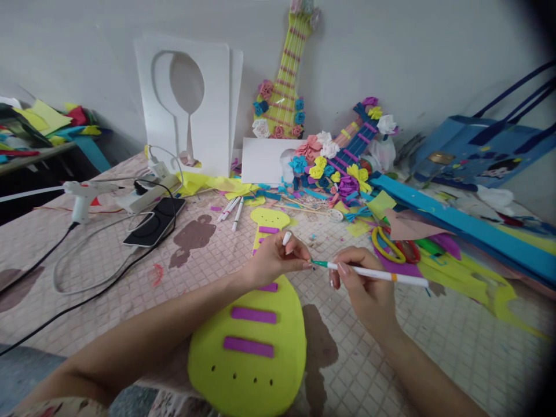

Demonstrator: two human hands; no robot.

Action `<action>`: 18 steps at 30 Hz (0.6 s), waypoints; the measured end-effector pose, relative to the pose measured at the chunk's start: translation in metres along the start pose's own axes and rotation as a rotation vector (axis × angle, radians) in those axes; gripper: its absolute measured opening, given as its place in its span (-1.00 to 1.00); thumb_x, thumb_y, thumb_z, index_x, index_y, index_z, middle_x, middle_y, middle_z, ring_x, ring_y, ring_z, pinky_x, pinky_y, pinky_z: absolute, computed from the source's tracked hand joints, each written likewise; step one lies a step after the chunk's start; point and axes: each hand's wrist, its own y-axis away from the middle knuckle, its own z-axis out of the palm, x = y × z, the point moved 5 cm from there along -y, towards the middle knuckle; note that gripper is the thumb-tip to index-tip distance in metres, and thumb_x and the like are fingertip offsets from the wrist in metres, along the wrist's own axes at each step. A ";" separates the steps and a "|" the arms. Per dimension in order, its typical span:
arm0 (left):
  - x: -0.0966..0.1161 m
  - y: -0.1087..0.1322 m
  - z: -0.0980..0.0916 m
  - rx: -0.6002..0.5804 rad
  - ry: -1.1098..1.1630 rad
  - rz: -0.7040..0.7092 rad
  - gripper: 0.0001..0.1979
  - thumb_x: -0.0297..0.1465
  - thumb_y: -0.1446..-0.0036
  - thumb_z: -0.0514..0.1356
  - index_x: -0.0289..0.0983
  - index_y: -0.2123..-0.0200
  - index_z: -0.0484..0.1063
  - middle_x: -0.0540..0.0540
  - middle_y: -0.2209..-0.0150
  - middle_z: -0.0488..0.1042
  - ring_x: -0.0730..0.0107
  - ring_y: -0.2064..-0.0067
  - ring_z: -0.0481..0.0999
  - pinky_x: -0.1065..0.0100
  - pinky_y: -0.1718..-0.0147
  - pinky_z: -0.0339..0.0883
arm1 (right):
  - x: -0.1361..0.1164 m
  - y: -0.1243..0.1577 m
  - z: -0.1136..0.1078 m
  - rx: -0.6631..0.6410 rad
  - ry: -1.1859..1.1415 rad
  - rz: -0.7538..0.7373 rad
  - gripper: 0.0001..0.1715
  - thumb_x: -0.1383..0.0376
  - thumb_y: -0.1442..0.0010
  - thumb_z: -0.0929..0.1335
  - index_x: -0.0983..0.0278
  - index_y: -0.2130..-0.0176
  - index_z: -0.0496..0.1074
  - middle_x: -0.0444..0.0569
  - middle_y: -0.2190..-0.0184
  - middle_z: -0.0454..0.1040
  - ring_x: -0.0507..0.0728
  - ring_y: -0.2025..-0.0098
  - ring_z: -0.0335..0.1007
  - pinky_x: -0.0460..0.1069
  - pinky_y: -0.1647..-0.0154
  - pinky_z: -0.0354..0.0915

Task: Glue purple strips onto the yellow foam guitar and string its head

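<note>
My right hand (pixel 367 286) is closed round a white marker (pixel 386 274) with an orange band, its green tip end pointing left. The tip reaches the pinched thumb and forefinger of my left hand (pixel 282 255); whether something tiny sits between them I cannot make out. A white marker cap (pixel 286 237) is tucked in the left hand's fingers. Below both hands lies a yellow guitar-shaped cutout (pixel 256 370) with purple strips (pixel 253 314) across it and several small holes near its bottom. Its neck is partly hidden behind my left hand.
White markers (pixel 237 213) lie beyond the left hand. A phone (pixel 155 221), cables, a power strip (pixel 145 197) and a glue gun (pixel 82 200) are at left. Decorated guitars (pixel 282 87), paper flowers (pixel 318 167) and scraps stand behind. Scissors (pixel 387 244) and blue strips (pixel 469 223) lie right.
</note>
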 end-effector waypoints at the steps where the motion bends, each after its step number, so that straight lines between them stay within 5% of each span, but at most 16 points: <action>1: 0.000 0.000 0.000 -0.004 0.003 0.007 -0.54 -0.52 0.12 0.39 -0.28 0.53 0.05 0.02 0.45 0.50 0.55 0.41 0.52 0.51 0.41 0.37 | 0.000 0.000 0.000 0.003 0.000 -0.002 -0.91 0.32 -0.26 0.29 0.22 0.32 0.36 -0.20 0.56 0.35 -0.02 0.54 0.28 -0.08 0.53 0.22; 10: 0.002 -0.003 -0.007 0.029 -0.108 -0.008 -0.56 -0.53 0.11 0.34 -0.26 0.51 0.03 0.02 0.42 0.48 0.54 0.42 0.49 0.46 0.40 0.37 | -0.001 -0.003 -0.004 0.048 0.014 -0.012 -0.91 0.32 -0.25 0.29 0.23 0.32 0.37 -0.20 0.57 0.35 -0.02 0.54 0.28 -0.09 0.54 0.21; 15: 0.005 -0.013 -0.036 0.184 -0.696 -0.026 -0.66 -0.53 0.06 0.25 -0.24 0.50 0.05 -0.03 0.40 0.51 0.44 0.36 0.50 0.44 0.40 0.32 | 0.007 -0.008 -0.015 0.141 -0.017 0.010 -0.89 0.29 -0.24 0.32 0.23 0.36 0.36 -0.21 0.61 0.33 -0.03 0.56 0.26 -0.09 0.56 0.19; 18: 0.002 -0.026 -0.044 0.173 -1.075 -0.023 -0.76 -0.56 0.04 0.18 -0.24 0.49 0.10 -0.01 0.40 0.51 0.44 0.40 0.47 0.43 0.42 0.27 | 0.013 -0.010 -0.016 0.145 -0.013 0.050 -0.87 0.27 -0.24 0.32 0.23 0.37 0.36 -0.21 0.63 0.32 -0.02 0.57 0.25 -0.09 0.57 0.19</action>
